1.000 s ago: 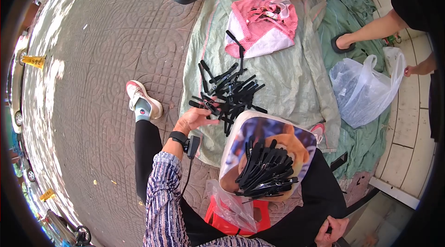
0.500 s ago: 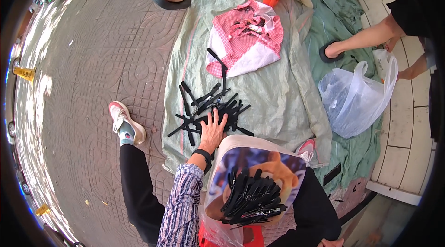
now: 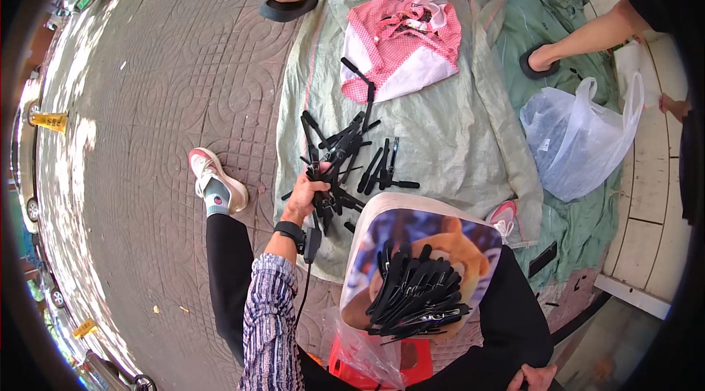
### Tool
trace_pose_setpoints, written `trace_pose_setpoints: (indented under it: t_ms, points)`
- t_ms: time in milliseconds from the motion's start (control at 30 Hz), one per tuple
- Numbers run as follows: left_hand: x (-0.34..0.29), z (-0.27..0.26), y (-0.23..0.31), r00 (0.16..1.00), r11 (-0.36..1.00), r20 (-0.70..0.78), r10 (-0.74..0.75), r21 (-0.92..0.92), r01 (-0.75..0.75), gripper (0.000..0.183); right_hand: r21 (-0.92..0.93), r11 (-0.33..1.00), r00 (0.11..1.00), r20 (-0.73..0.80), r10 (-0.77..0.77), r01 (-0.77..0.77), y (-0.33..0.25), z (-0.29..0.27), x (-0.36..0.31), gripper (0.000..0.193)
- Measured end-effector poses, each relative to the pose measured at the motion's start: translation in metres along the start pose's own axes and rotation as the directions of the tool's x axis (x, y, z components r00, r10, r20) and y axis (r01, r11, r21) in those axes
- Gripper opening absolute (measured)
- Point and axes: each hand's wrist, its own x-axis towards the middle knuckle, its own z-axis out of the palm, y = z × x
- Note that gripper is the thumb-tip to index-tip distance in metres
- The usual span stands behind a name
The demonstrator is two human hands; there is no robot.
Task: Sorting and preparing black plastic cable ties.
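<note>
My left hand (image 3: pixel 311 189) reaches into a loose heap of long black hair clips (image 3: pixel 339 152) on the pale green woven sheet. Its fingers are curled round several of them; clips partly hide the fingertips. A few clips (image 3: pixel 380 167) lie apart, to the right of the heap. In front of me a cushioned stool top (image 3: pixel 477 244) with a cartoon picture bears a thick bundle of similar black clips (image 3: pixel 415 292), laid mostly side by side. At the lower right my right hand (image 3: pixel 534 378) rests on my knee with nothing visible in it, fingers partly cut off.
A pink checked cloth (image 3: pixel 433 60) holding small dark pieces lies beyond the heap. To the right stands a translucent white plastic bag (image 3: pixel 580 141). Other people's legs and dark shoes (image 3: pixel 288 8) are around the sheet's far side. A red stool (image 3: pixel 417 361) shows below.
My left hand has gone from spread flat on the heap to gripping clips at its left side. The heap has shifted, and a few clips now lie separate on the right.
</note>
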Motion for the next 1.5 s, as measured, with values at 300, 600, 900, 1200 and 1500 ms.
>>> trace_pose_setpoints:
  t_ms: [300,600,900,1200,1500]
  points:
    - [-0.011,-0.022,0.013,0.991,0.972,0.131,-0.011,-0.232,0.041,0.050,0.003,1.000,1.000,-0.010,-0.028,0.028,-0.007,0.006,0.003,0.012]
    - [-0.021,-0.028,0.016,0.996,0.969,0.062,-0.069,-0.235,0.082,0.053,-0.003,0.998,0.998,0.005,-0.061,0.061,-0.011,0.007,0.007,0.013]
    - [-0.017,-0.061,0.001,0.959,0.942,-0.283,-0.012,0.320,0.106,0.045,0.023,0.998,0.998,0.011,-0.063,0.062,-0.010,0.009,0.007,0.011]
    - [0.005,-0.003,0.000,0.853,-0.196,0.216,0.476,0.971,-0.137,0.064,0.057,0.994,0.995,-0.017,-0.095,0.096,-0.007,0.009,0.008,0.012]
    - [0.012,0.021,-0.048,0.846,-0.178,0.309,0.435,0.950,-0.256,0.024,0.053,0.997,0.998,-0.012,-0.058,0.058,-0.005,0.007,0.005,0.011]
